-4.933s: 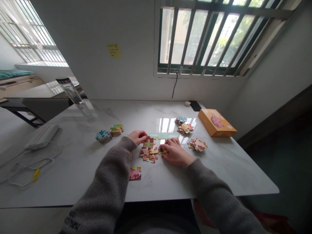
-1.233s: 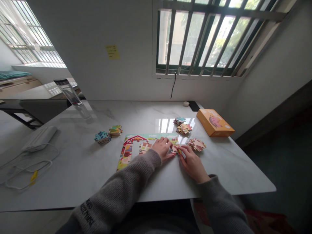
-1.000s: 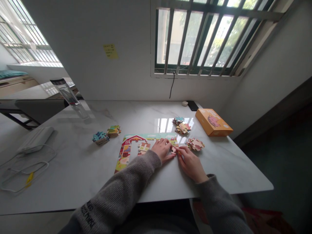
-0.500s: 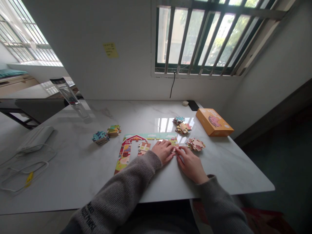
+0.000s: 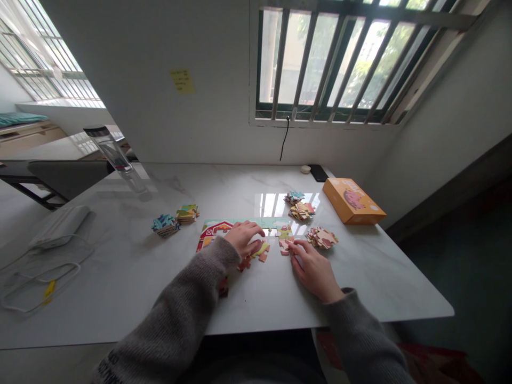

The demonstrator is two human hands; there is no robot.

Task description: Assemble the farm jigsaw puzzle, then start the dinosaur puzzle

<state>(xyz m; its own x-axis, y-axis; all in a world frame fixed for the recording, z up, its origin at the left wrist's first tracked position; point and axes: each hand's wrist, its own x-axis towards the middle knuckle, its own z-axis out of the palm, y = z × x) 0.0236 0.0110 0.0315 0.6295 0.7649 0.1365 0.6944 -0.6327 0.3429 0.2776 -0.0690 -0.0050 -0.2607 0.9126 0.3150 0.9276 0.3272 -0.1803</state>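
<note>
A partly joined jigsaw puzzle point(image 5: 206, 230) with a red barn and a pale sky edge lies on the white table. Over its middle is my left hand point(image 5: 243, 238), fingers bent and thumb apart, with nothing visible between them. It hides part of the barn. Loose puzzle pieces point(image 5: 263, 252) in green and brown lie just under and beside it. My right hand point(image 5: 316, 271) rests at the puzzle's right side, its fingertips closed at the edge of a pink puzzle piece point(image 5: 285, 246). That piece sits below a green one with a small pink picture.
Right of the puzzle are stacks of pink pieces point(image 5: 322, 238), yellow pieces point(image 5: 303, 210) and blue pieces point(image 5: 294, 197). An orange box point(image 5: 352, 201) and a black phone point(image 5: 318, 173) stand behind. More stacks point(image 5: 165, 225), a clear bottle point(image 5: 110, 149) and a white cable point(image 5: 60, 277) are leftward.
My left hand has moved left, away from my right hand, and now uncovers the green and pink pieces at the puzzle's right side. My right hand has stayed nearly in place.
</note>
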